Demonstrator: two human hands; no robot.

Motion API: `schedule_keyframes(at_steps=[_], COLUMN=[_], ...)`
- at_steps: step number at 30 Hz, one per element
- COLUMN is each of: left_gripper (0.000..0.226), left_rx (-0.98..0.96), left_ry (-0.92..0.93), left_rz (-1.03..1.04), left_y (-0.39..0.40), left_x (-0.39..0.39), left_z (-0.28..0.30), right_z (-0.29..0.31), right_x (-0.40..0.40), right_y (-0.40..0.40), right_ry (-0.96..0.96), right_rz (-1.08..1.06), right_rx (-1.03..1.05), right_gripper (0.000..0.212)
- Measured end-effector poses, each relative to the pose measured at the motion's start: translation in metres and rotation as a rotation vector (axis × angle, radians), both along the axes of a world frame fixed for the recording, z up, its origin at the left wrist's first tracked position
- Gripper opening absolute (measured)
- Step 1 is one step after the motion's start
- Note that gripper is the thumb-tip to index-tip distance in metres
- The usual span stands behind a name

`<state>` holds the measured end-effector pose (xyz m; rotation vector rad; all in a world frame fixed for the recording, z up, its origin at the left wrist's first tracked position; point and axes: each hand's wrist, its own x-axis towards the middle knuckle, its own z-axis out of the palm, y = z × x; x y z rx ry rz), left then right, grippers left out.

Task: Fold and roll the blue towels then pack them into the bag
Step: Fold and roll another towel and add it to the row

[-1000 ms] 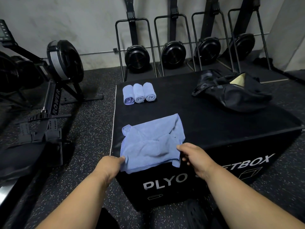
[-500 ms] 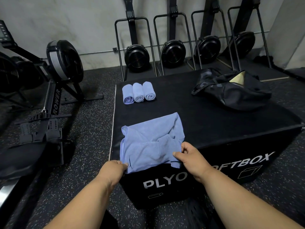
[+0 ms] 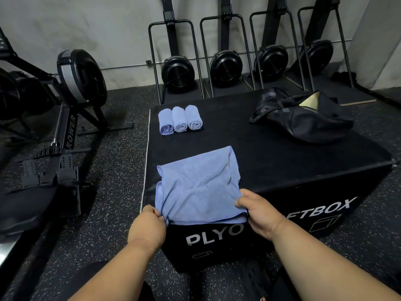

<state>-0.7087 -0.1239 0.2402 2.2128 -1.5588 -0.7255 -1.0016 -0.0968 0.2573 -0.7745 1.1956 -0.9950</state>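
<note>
Blue cloth is lying rumpled at the centre of the frame: the loose towel [image 3: 198,187] is resting on the near edge of the black box [image 3: 282,161], its near hem hanging just over the front. The left hand [image 3: 149,224] is pinching the near left corner, and the right hand [image 3: 258,211] is gripping the near right corner, fingers curled over the hem. To fold well, both corners probably need pulling taut and level so the creases flatten before the near edge is carried over to the far edge. Three rolled towels [image 3: 180,119] are sitting side by side, touching, above the loose one toward the box's far left corner. The dark bag [image 3: 303,118] is lying open at the upper right of the box top, well apart from the towels. White lettering on the box front is reading "PLYO" and "FTBOX", partly hidden by the right hand. A rowing machine [image 3: 71,118] at the left is showing "ROWER".
</note>
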Motion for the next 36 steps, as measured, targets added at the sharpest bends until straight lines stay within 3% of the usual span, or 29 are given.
schedule_keyframes(at_steps=[4, 6, 11, 14, 18, 23, 27, 36], left_gripper=[0.007, 0.006, 0.022, 0.019, 0.029, 0.016, 0.021, 0.015], left_rx=[-0.014, -0.012, -0.012, 0.011, 0.084, 0.152, 0.157, 0.089], left_ry=[-0.094, -0.05, 0.294, 0.484, 0.71, 0.915, 1.112, 1.147], left_rz=[-0.003, 0.016, 0.144, 0.167, 0.144, 0.221, 0.183, 0.278], left_y=[0.003, 0.002, 0.004, 0.005, 0.003, 0.0, -0.004, -0.003], left_x=[-0.005, -0.005, -0.002, 0.0, 0.003, 0.014, 0.016, 0.013], left_z=[0.0, -0.002, -0.001, 0.008, 0.032, 0.06, 0.088, 0.09], right_z=[0.002, 0.003, 0.004, 0.011, 0.02, 0.036, 0.047, 0.024], right_x=[-0.005, -0.007, -0.008, -0.011, -0.02, -0.023, -0.023, -0.014], right_y=[0.001, 0.002, 0.001, 0.001, 0.0, 0.001, -0.001, 0.007], right_ry=[-0.107, -0.107, 0.02, 0.17, 0.366, 0.167, -0.05, 0.03], right_rz=[0.04, 0.057, 0.046, 0.025, 0.06, 0.019, -0.055, -0.025], right_rx=[0.042, 0.056, 0.047, -0.013, -0.028, 0.015, 0.054, 0.194], right_gripper=[0.033, 0.031, 0.009, 0.028, 0.036, 0.041, 0.033, 0.037])
